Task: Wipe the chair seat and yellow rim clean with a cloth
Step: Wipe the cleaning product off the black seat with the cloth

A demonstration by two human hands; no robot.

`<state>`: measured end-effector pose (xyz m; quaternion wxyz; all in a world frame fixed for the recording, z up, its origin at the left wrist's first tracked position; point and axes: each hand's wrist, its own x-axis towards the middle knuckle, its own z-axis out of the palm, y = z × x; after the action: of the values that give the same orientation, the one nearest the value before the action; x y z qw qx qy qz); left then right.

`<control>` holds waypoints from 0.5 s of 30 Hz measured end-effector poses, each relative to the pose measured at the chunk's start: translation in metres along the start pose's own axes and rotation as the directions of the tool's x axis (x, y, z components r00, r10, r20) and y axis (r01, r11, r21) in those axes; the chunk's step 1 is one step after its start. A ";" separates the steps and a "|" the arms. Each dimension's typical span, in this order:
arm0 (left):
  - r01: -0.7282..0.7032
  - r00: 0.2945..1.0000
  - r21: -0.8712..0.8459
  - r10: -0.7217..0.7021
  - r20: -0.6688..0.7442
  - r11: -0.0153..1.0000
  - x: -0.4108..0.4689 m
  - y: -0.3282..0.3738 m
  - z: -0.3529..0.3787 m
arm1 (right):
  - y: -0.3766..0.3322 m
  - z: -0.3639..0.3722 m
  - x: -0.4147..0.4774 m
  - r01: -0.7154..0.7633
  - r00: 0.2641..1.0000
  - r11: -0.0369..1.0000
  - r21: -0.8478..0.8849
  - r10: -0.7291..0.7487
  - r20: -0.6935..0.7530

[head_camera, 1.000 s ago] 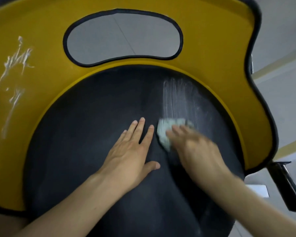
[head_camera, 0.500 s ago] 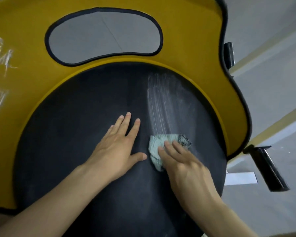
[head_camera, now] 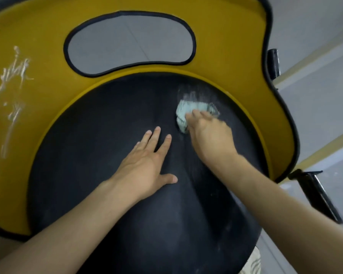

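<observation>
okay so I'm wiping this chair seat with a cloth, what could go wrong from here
The small cloth under your right hand may just smear the white residue across the black seat. The white streaks on the yellow rim are untouched and easy to forget.

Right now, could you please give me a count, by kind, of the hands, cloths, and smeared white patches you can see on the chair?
Hands: 2, left hand flat on the black seat, right hand pressing the cloth
Cloths: 1, pale cloth
Smeared white patches: 2, one on the yellow rim, one on the seat by the cloth
Total: 5
</observation>
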<state>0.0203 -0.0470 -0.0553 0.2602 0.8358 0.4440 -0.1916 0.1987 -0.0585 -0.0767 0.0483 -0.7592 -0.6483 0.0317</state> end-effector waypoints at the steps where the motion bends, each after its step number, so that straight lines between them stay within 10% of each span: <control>1: -0.001 1.000 0.004 0.001 -0.007 1.000 0.000 0.001 0.000 | -0.001 -0.002 -0.027 0.025 1.000 0.999 0.028 -0.025 0.012; 7: -0.012 0.999 0.007 0.012 -0.045 1.000 -0.001 0.001 0.004 | 0.000 0.004 -0.125 0.128 0.992 0.989 0.075 -0.126 -0.030; 15: -0.012 0.999 -0.005 0.011 -0.044 1.000 0.001 0.000 0.005 | 0.001 0.014 0.039 -0.011 1.000 1.000 -0.005 0.012 0.017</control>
<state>0.0204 -0.0496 -0.0591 0.2536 0.8416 0.4453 -0.1705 0.2037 -0.0200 -0.0906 0.0407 -0.7627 -0.6444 0.0367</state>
